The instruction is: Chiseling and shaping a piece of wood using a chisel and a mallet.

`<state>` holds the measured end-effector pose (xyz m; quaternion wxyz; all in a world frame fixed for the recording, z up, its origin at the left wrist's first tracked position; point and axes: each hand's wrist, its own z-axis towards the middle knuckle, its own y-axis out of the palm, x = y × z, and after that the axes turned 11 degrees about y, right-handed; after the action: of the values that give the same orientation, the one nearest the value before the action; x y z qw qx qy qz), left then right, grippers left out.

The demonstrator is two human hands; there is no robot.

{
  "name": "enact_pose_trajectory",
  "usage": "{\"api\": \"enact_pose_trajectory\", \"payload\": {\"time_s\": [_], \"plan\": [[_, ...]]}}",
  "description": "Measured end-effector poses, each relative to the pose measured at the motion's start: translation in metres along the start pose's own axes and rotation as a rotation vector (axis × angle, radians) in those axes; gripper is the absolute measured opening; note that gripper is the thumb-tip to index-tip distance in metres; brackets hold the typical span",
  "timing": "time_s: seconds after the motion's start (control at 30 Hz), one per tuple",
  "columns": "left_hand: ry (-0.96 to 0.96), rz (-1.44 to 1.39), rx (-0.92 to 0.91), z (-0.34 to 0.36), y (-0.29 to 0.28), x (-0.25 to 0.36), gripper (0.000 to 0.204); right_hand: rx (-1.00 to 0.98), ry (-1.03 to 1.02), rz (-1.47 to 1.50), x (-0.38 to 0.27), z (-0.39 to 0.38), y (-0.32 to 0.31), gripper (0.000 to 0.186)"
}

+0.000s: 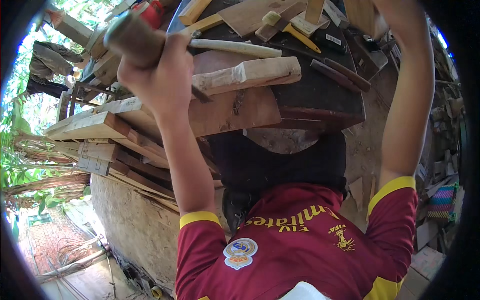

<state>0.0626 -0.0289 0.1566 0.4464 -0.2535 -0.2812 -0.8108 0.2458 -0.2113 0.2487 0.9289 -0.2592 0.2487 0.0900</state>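
Note:
My left hand [162, 75] is closed around a chisel. Its thick wooden handle [132, 40] rises toward me, blurred, and a narrow dark blade [201, 95] shows below the fist. Beside the blade lies a pale length of wood [250, 72] with a stepped edge, on top of a flat brown board [240, 112]. My right hand [397, 10] is raised at the upper right, partly cut off by the frame; its fingers look closed. Against it is a blurred pale wooden block [366, 17], whose full shape is cut off.
On the dark worktable [320, 92] lie a hammer [235, 47] with a pale handle, a yellow-handled brush [295, 32], two slim dark tools [345, 75] and several wood offcuts. Stacked planks [90, 127] stick out at the left. A concrete block [130, 215] stands below them.

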Motion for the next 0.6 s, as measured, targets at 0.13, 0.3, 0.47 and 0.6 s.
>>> {"api": "enact_pose_trajectory", "payload": {"time_s": [0.13,0.3,0.47,0.6], "plan": [[-0.076,0.002,0.075,-0.031,-0.026,0.016,0.02,-0.141,0.517,-0.004,0.041,-0.085,0.002,0.058],[-0.21,0.256,-0.087,-0.059,-0.069,0.027,0.026,-0.1,0.592,-0.254,0.049,-0.17,0.01,0.06],[-0.282,0.578,-0.201,-0.097,-0.102,0.022,0.025,-0.084,0.829,-0.361,0.047,-0.216,0.002,0.062],[-0.389,0.597,-0.286,-0.121,-0.095,0.021,0.026,-0.17,0.836,-0.617,0.051,-0.23,-0.004,0.07]]}}
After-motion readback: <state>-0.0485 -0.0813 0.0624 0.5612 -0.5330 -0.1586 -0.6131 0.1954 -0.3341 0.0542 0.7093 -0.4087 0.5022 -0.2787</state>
